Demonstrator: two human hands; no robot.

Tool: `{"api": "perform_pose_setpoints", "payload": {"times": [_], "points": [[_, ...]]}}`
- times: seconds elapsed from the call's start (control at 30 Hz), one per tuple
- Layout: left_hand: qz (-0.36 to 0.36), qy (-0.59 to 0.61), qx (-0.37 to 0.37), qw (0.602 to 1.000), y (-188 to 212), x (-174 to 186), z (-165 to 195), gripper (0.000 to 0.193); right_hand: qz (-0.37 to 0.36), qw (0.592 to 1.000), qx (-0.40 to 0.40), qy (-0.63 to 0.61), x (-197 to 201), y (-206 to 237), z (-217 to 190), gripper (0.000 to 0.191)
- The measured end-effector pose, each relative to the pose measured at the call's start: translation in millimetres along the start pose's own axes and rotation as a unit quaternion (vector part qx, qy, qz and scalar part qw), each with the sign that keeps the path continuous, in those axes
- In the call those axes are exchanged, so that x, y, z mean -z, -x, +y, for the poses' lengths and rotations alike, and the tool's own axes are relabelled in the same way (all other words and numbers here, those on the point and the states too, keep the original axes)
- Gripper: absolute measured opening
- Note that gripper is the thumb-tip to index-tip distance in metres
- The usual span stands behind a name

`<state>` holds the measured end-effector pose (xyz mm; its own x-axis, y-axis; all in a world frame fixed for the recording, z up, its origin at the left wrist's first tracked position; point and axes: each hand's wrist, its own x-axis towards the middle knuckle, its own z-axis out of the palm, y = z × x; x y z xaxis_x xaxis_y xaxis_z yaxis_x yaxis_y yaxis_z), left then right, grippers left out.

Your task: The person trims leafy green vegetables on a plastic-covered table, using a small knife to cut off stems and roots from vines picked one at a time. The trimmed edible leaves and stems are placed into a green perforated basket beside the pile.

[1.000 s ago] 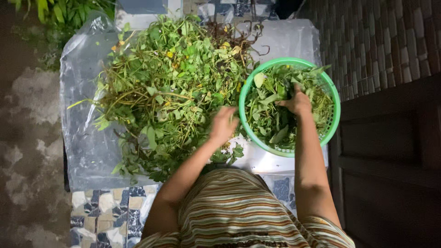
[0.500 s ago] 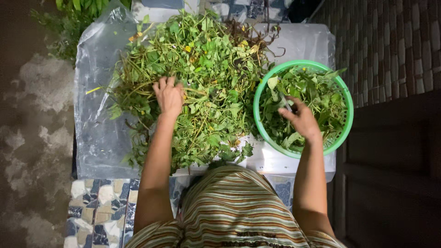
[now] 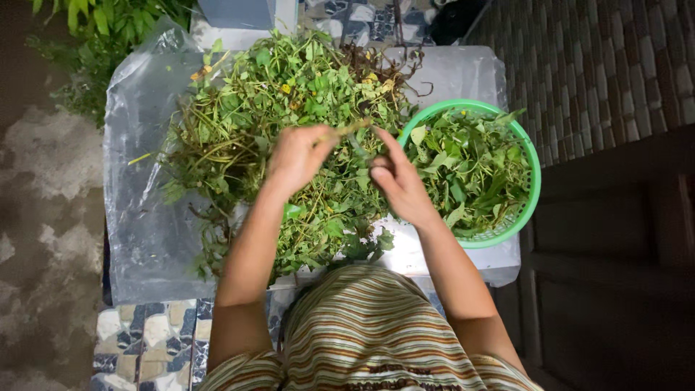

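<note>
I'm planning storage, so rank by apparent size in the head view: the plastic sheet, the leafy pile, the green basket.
1. plastic sheet
2. leafy pile
3. green basket
The pile hides part of the sheet.

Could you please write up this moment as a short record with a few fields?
setting: clear plastic sheet spread on a patterned tiled floor
main pile: heap of leafy green stems on the sheet
container: green basket, partly filled with picked leaves
left hand: above the heap, pinching a stem
right hand: close beside it, fingers on the same stem
clothing: striped shirt
</note>
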<state>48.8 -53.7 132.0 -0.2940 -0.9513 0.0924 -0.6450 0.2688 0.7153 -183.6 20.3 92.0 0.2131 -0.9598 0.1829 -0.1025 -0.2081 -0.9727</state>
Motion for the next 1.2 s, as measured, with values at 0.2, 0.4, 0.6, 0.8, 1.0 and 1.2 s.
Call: {"api": "perform_pose_setpoints", "payload": {"times": [0.2, 0.4, 0.6, 0.8, 1.0, 1.2], "points": [[0.017, 0.064, -0.053, 0.996, -2.4, -22.4, -24.6, 0.025, 0.008, 0.995, -0.003, 0.095, -13.5, -20.5, 20.0, 0.044], [-0.029, 0.101, 0.031, 0.994, -1.5, -36.1, -88.1, 0.029, 0.031, 0.995, -0.091, -0.015, 18.6, -14.0, 48.1, 0.039], [0.02, 0.16, 0.027, 0.987, -4.8, -65.6, -101.4, 0.029, 0.083, 0.995, -0.039, 0.042, 19.4, -13.6, 60.0, 0.047], [-0.034, 0.12, 0.108, 0.986, 4.9, -101.8, -75.9, 0.021, 0.261, 0.917, -0.13, 0.272, 23.2, -18.1, 73.9, 0.044], [-0.033, 0.017, -0.095, 0.995, 13.1, -178.3, -60.5, 0.02, 0.338, 0.906, -0.113, 0.23, 43.0, -19.8, 120.8, 0.039], [-0.012, 0.063, -0.072, 0.995, 26.9, -171.1, -64.3, 0.02, 0.337, 0.836, -0.288, 0.324, 107.6, -9.1, 123.4, 0.062]]}}
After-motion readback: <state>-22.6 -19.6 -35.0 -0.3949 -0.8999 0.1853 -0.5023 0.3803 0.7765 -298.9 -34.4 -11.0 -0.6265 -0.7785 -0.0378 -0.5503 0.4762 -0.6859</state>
